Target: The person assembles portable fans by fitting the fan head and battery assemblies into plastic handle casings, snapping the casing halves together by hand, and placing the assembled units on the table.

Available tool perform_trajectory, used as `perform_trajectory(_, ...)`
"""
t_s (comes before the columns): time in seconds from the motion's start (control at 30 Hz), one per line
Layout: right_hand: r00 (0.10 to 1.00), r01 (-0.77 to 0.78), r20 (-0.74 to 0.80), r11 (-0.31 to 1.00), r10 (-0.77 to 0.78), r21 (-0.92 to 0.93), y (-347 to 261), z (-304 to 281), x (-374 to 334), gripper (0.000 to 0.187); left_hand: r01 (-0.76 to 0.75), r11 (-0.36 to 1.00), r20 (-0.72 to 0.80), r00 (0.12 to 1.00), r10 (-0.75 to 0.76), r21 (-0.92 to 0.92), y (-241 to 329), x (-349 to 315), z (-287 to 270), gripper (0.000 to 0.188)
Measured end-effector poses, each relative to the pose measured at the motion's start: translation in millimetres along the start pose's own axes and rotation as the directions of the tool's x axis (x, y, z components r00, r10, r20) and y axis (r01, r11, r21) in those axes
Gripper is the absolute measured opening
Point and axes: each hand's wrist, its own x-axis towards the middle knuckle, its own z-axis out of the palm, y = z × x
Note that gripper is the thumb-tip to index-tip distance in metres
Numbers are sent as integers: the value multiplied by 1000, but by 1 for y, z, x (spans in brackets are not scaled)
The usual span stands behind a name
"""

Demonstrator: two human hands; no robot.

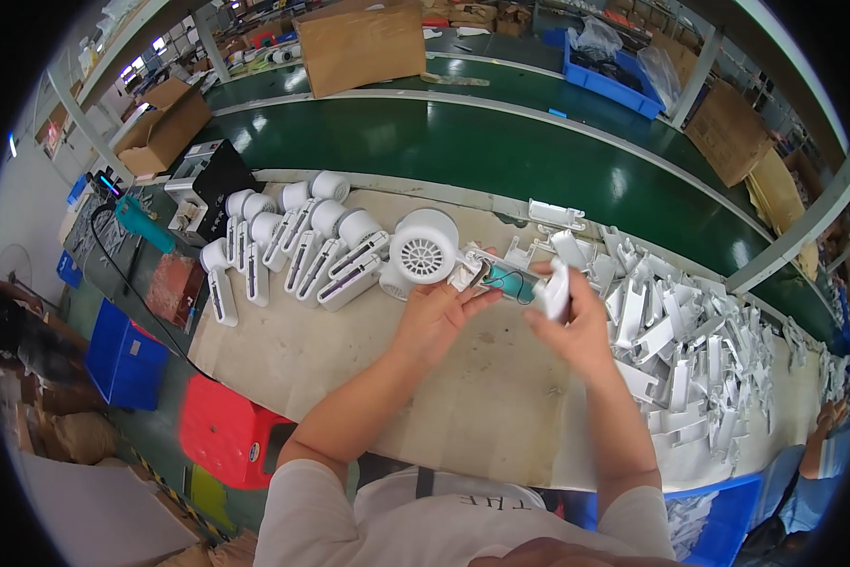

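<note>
My left hand [431,319] is closed around the neck of a white handheld fan [425,248], whose round grille faces up. The fan's handle lies uncovered and points right, with a teal battery cell [506,280] and thin dark wires showing. My right hand [581,331] grips a white plastic handle cover [555,291], slightly blurred, beside the battery end of the handle. Left of the held fan, several white fans [321,241] lie in a row, their slotted handles toward me. To the right is a large heap of white plastic handle parts [685,331].
A green conveyor belt [396,132] runs behind the worktable [444,406]. At the left stand a black machine [222,175] and a teal power screwdriver [143,225] with a cable. A red stool [222,430] and blue bin [122,354] are lower left. Another person's arm [822,435] shows at far right.
</note>
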Motion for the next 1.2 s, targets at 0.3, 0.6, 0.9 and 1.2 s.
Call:
perform_trajectory(0.3,945,326,80,894,-317,-306,-5,14,-10,62,-46,995,5,999,46,-91,-13,-3,9,42)
perform_trajectory(0.6,829,498,183,547,-529,-673,-4,9,-9,59,-210,929,99,977,188,306,-14,-4,2,40)
perform_trajectory(0.9,987,162,36,970,-159,-180,-5,-6,-7,65,-88,996,10,996,88,-17,-9,1,13,35)
perform_trajectory(1.2,867,415,92,609,-489,-676,-9,14,-6,71,-116,989,-56,991,122,93,-16,-4,10,37)
